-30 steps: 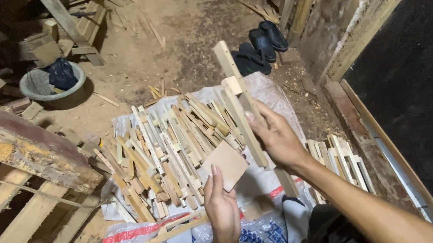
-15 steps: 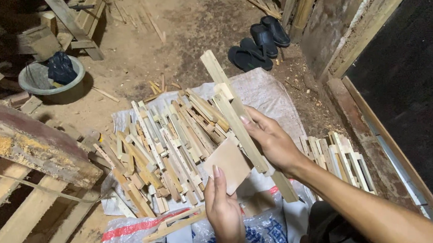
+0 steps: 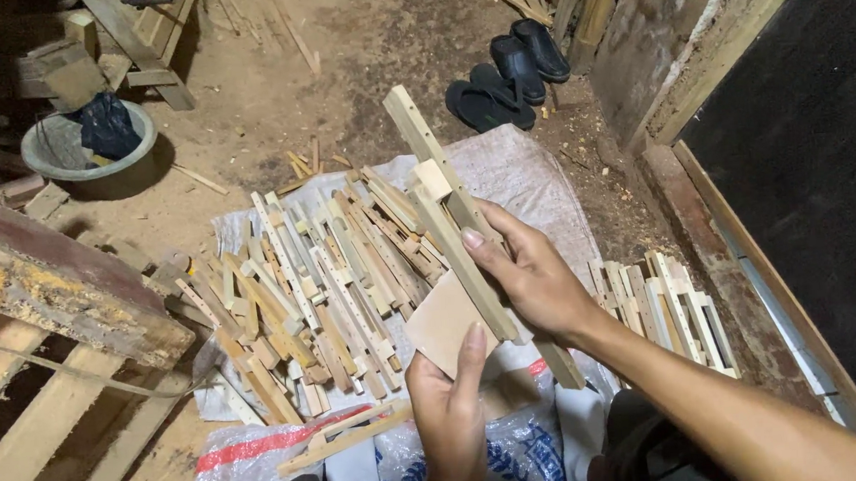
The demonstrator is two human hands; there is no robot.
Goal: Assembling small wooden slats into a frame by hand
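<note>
My right hand [image 3: 529,274] grips two long pale wooden strips [image 3: 451,204] that slant up and to the left; one has a notched end block near its top. My left hand [image 3: 450,408] holds a tan square of sandpaper [image 3: 443,319] pressed against the lower part of the strips. Below both hands a heap of several similar notched wooden strips [image 3: 321,277] lies on a white woven sack [image 3: 523,175] spread over the dirt floor.
A second small stack of wooden pieces [image 3: 664,300] lies right of my arm. Dark sandals [image 3: 507,77] rest by the wall at the top. A grey basin with a dark bag [image 3: 95,142] sits top left. A worn wooden pallet [image 3: 47,323] is at left.
The strips in my right hand have slid slightly down and left against the sandpaper; my view has shifted a little. Both hands keep their hold.
</note>
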